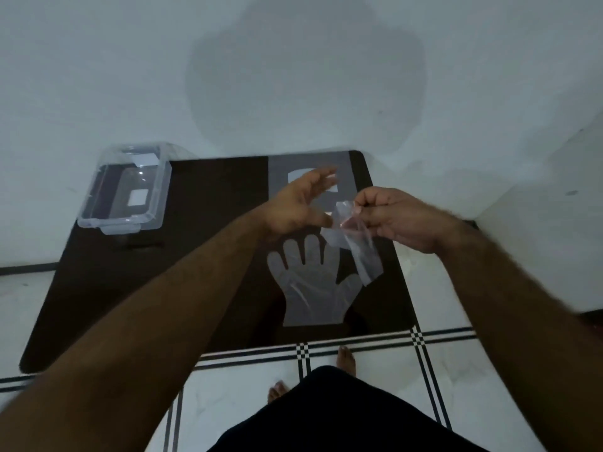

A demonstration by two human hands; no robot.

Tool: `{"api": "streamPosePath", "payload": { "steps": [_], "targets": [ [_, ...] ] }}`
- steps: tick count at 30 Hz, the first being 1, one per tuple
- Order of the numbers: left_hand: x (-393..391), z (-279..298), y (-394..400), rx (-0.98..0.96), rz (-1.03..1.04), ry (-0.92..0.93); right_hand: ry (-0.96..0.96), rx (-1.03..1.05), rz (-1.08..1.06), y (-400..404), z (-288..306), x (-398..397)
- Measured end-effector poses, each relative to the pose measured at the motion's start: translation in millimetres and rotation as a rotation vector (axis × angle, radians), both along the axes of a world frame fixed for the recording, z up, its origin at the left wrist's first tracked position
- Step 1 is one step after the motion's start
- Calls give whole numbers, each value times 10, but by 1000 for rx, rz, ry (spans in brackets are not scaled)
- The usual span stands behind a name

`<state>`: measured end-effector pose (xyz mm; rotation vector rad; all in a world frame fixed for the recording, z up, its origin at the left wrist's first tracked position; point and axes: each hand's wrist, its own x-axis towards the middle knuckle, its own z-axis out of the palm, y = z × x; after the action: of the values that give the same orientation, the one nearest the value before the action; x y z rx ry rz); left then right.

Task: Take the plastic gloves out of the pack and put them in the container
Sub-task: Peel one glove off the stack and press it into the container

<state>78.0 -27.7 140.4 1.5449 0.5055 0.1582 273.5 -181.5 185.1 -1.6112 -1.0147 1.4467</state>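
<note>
A clear plastic glove (313, 288) lies flat on the dark table (202, 197), fingers pointing away from me. Above it my right hand (401, 220) pinches a folded strip of clear plastic, a second glove (355, 246), which hangs down from its fingertips. My left hand (300, 203) hovers just left of that strip with fingers spread, its thumb close to the plastic. The flat glove pack (310, 164) lies at the table's far edge, partly hidden by my left hand. An open clear container (127, 187) stands at the table's far left corner.
The table stands against a white wall (293, 76). A tiled floor (359, 353) with dark lines runs along its near edge, and my bare feet (346, 358) and dark clothing show below.
</note>
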Motion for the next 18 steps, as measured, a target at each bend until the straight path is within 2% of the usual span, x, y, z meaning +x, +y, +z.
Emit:
{"api": "streamPosePath", "payload": {
  "steps": [2,5,10,15,18],
  "targets": [
    [4,272,110,-43,-140,-5,-19,-11,96,94,292,-33],
    [-71,499,180,-6,-136,-67,-95,-15,125,197,620,-74],
    [-270,631,219,0,25,-164,-86,0,56,290,808,-165],
    [-439,643,289,-178,323,-168,-78,42,-13,295,676,-300],
    [-565,587,379,-265,437,-134,-147,86,-73,394,485,-358]
  ]
}}
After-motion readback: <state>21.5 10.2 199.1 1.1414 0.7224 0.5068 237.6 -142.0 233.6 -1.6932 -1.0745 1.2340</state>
